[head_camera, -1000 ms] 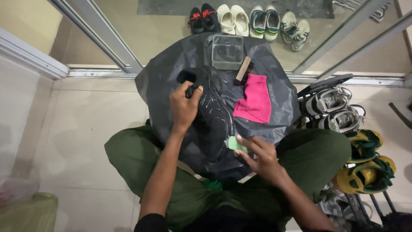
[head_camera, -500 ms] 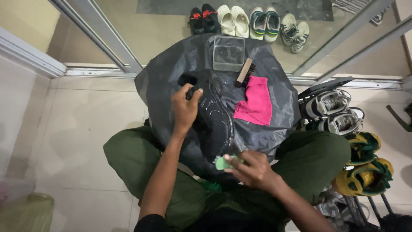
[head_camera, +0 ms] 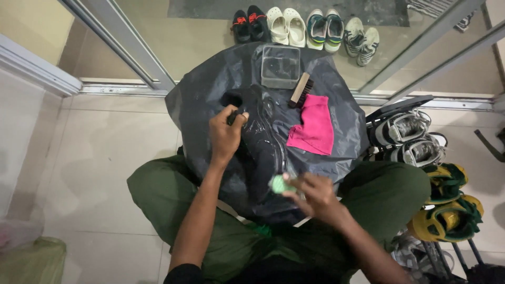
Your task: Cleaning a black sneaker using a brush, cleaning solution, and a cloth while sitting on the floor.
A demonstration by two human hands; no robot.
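Pink cloth (head_camera: 313, 126), wooden brush (head_camera: 300, 89), clear plastic box (head_camera: 280, 66), row of shoes (head_camera: 305, 26) beyond.

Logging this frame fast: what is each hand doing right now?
Left hand: closed, gripping the glossy black shoe on the dark plastic sheet.
Right hand: closed, pinching a small pale green pad against the shoe.

Only 1 view is showing here, coming from a camera on the person's head. It is looking almost straight down over the lap and the crossed legs in green trousers (head_camera: 173, 200), sitting close above the left hand (head_camera: 226, 138) and right hand (head_camera: 314, 193). The forearms are entering from the bottom edge. The top of the frame is facing forward, taking in the black plastic sheet (head_camera: 210, 105), the sliding door track (head_camera: 126, 88) and a row of shoes (head_camera: 305, 26) beyond it.
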